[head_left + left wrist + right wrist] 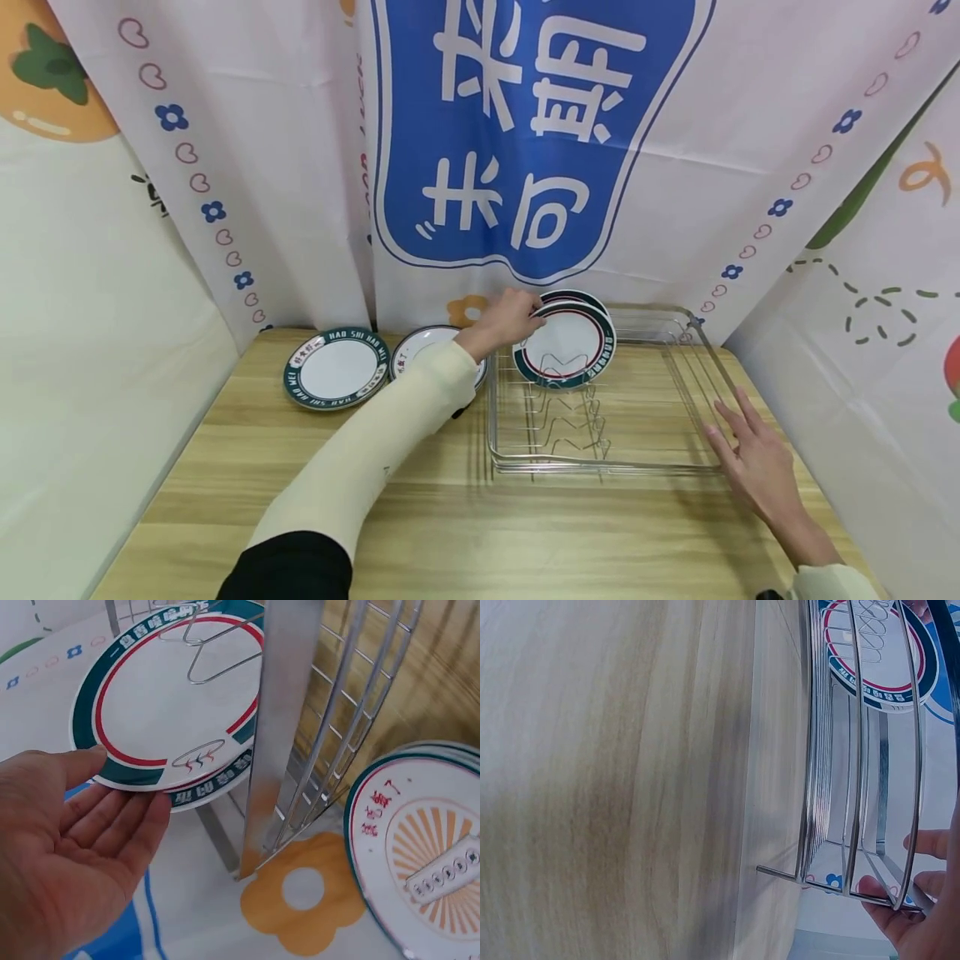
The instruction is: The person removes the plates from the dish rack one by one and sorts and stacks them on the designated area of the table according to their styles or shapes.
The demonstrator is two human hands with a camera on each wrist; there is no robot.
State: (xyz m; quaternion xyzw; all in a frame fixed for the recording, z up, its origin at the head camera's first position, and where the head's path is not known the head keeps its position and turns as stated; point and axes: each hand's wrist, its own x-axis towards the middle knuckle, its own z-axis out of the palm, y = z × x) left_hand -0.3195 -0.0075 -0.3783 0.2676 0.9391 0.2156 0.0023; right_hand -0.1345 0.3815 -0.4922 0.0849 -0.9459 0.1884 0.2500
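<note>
A white plate (566, 346) with a green rim and a red ring stands tilted in the left part of a wire dish rack (600, 467). My left hand (510, 318) pinches its upper left edge, the thumb on the face and the fingers behind, as the left wrist view (82, 840) shows. Another green-rimmed plate (573, 296) stands just behind it, mostly hidden. On the rack's right side, my right hand (757, 467) holds the metal rim near the front corner; thumb and fingers lie about the rail in the right wrist view (911, 900).
Left of the rack, green-rimmed plates (339, 367) lie on the wooden table (480, 533). Beside them, another plate stack (416, 847) with an orange ray pattern is partly hidden by my left forearm in the head view. A printed cloth (502, 167) hangs behind.
</note>
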